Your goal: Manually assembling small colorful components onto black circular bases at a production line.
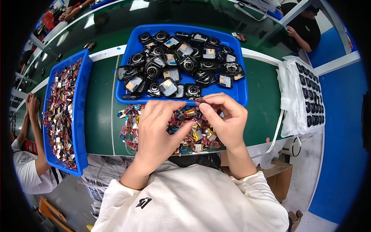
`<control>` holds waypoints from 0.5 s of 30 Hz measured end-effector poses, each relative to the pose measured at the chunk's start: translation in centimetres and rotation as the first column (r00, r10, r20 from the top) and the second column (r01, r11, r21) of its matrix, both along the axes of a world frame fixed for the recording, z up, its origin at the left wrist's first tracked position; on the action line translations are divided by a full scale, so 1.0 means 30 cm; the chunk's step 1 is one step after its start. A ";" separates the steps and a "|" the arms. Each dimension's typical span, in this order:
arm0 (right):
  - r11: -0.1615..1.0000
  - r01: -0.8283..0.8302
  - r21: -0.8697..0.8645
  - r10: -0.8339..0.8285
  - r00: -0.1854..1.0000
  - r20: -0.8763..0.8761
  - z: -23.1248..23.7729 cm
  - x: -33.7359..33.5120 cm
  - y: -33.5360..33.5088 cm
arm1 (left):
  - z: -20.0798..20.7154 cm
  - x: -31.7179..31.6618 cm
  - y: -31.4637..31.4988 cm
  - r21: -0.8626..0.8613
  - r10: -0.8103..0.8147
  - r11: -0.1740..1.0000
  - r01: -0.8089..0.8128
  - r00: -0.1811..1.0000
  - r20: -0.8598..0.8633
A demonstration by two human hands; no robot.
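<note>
The left hand [156,129] and right hand [228,120] cover the middle of the heap of small coloured parts [131,120] on the desk [98,116], so what lies under them cannot be seen. The tiny dark piece [200,100] pinched at the right hand's fingertips is too small to tell what it is. The parts in the left blue tray [79,116] blur into red and gold flecks. The white bag of dark pieces [305,96] bends near the rim. A person's arms [33,127] at the left edge are cut off, as is the seated person [305,29] at top right.
</note>
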State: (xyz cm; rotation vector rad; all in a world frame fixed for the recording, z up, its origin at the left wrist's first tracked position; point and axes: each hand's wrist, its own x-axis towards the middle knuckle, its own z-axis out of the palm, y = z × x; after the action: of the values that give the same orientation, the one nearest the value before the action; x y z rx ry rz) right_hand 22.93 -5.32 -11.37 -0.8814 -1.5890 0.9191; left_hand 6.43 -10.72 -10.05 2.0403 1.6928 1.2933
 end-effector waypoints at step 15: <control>0.981 -0.101 -0.166 0.076 0.986 -0.151 0.024 0.029 -0.013 | 0.035 -0.039 -0.014 -0.065 -0.024 0.998 0.014 0.988 -0.153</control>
State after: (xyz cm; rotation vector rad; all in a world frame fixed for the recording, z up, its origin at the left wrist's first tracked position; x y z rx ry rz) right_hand 23.79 -5.70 -10.64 -0.8487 -1.4489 1.1729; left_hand 5.26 -11.15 -9.01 2.1630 1.7489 1.0861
